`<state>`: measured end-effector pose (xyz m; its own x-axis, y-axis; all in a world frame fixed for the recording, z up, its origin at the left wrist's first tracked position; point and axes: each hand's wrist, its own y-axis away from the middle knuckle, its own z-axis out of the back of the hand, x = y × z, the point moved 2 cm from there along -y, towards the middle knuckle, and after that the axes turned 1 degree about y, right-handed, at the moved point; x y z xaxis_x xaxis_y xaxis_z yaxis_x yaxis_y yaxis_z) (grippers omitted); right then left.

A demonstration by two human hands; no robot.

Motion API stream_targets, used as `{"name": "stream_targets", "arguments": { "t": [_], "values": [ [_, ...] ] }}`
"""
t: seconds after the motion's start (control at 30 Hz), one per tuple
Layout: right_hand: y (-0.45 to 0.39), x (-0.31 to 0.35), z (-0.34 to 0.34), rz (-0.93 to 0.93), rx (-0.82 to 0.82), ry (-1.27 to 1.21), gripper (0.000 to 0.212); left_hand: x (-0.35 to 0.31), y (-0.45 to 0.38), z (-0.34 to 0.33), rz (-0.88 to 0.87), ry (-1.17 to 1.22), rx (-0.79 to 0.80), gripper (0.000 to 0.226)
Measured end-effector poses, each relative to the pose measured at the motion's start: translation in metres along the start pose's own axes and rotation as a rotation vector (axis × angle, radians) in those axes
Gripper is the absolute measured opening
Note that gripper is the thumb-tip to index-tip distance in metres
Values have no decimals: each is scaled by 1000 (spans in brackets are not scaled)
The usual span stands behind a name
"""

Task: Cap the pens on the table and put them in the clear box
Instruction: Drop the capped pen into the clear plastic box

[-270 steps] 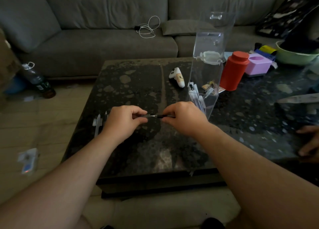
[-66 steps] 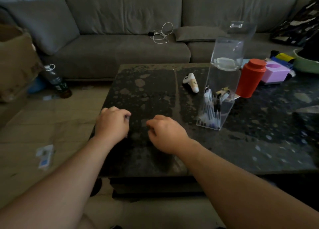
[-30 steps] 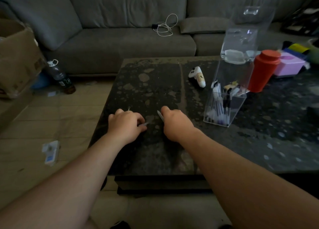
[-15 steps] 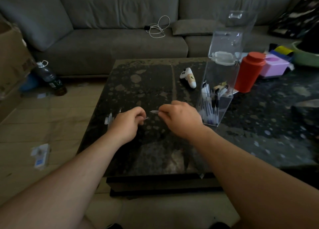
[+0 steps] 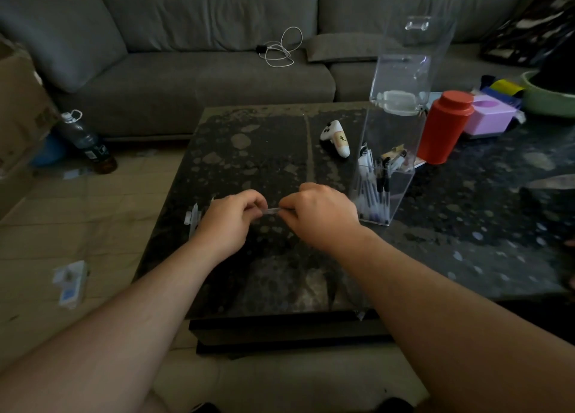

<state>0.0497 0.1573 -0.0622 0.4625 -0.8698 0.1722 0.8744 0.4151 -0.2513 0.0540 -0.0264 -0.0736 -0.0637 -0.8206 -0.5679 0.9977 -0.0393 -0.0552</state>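
Clear plastic pen (image 5: 272,211) is lying level between two hands over the dark stone table (image 5: 249,151). Left hand (image 5: 231,222) and right hand (image 5: 320,215) are each pinching one end. Right of them, the tall clear box (image 5: 392,132) is holding several pens upright.

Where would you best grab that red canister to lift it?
Grip the red canister around its straight round body below the lid, coming from its front-right side. It stands upright, the clear box crowds its left and the purple box sits behind to the right.
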Motion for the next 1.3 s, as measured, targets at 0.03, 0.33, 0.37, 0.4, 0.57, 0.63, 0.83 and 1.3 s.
{"name": "stream_targets", "arguments": {
  "t": [0.03,0.33,0.37,0.4,0.57,0.63,0.83,1.3],
  "values": [
    [0,0,0,-1,16,-2,21,-2,1,0,-9,-2,-6,17],
    [1,2,5,-8,-83,46,33,-13,5,8,-21,93,-141,13],
    [2,1,6,-5,-101,49,33,-15,5,9,-32,81,-145,13],
    [3,1,6,0,-115,51,34,-16,6,10,-43,65,-146,13],
    [7,1,7,18,-102,20,32,-18,9,11,-72,13,-144,13],
    [6,0,8,5,-88,8,31,-19,10,11,-64,11,-142,14],
    [7,1,7,26,-24,-63,24,-30,12,2,-71,179,-159,10],
    [36,-68,116,-317,-709,-407,4,-84,19,-28,-340,247,-148,23]
  ]
}}
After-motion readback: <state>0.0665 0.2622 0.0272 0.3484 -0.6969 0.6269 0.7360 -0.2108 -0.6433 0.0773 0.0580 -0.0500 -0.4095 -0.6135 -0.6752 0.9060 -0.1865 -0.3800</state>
